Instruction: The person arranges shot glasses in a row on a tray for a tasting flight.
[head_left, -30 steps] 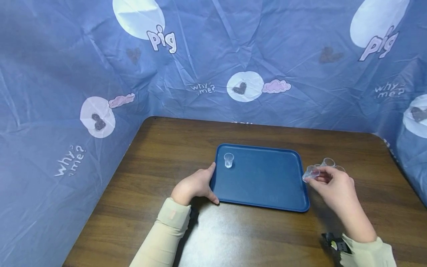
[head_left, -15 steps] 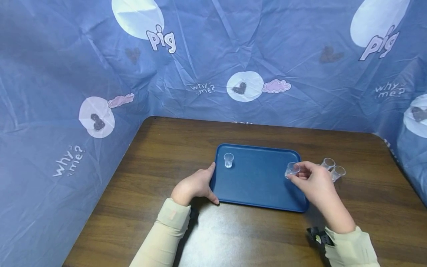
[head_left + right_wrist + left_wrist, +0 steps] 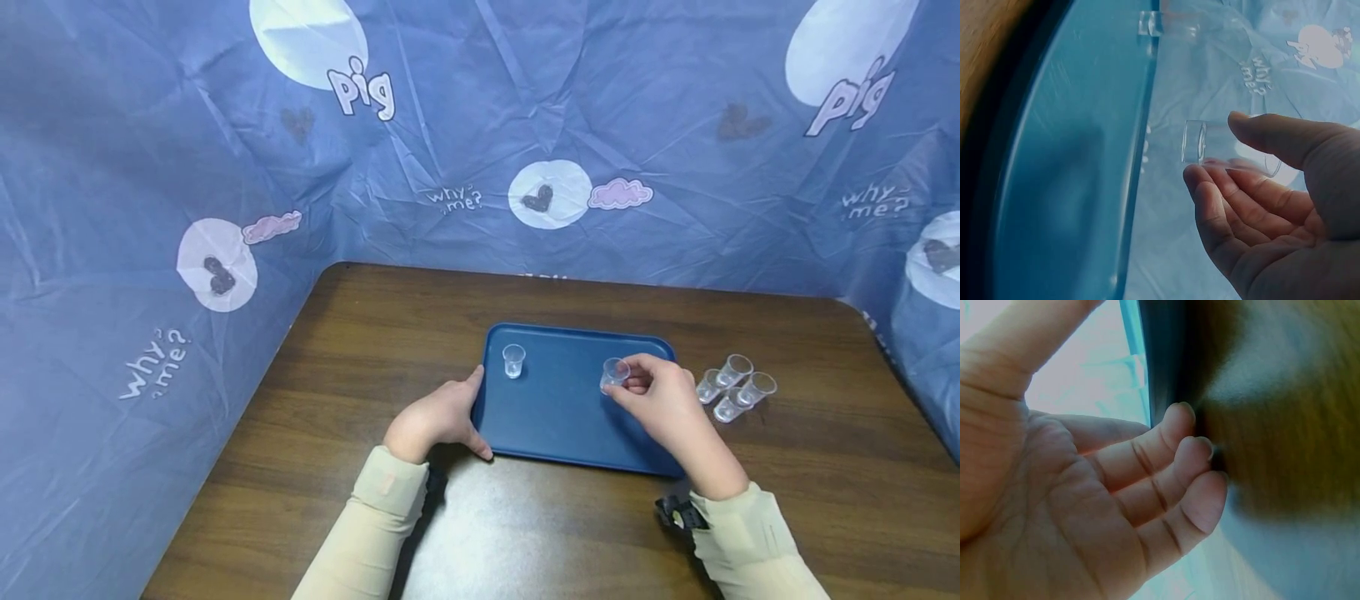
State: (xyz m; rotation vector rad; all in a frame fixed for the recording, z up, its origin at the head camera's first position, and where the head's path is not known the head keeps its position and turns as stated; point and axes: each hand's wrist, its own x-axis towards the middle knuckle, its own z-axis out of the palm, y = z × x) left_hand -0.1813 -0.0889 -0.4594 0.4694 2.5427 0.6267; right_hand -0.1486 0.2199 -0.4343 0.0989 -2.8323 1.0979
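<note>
In the head view, my right hand (image 3: 662, 396) pinches a small clear shot glass (image 3: 614, 375) between thumb and fingers. It hangs over the right half of a blue tray (image 3: 555, 417). The right wrist view shows this shot glass (image 3: 1200, 142) lifted above the tray surface (image 3: 1066, 187), its thick base pointing down toward it. Another shot glass (image 3: 513, 361) stands upright near the tray's far left corner. My left hand (image 3: 435, 419) rests against the tray's left edge, fingers relaxed and thumb at the near corner. Close up, its fingertips (image 3: 1204, 500) lie along the tray's side.
Several more clear shot glasses (image 3: 735, 371) stand grouped on the wooden table (image 3: 375, 333) just right of the tray. A blue printed cloth (image 3: 450, 125) hangs behind the table and along its left side.
My right hand has carried the shot glass leftward from beside the grouped glasses to above the tray. The grouped glasses now show fully. My left hand has stayed at the tray edge.
</note>
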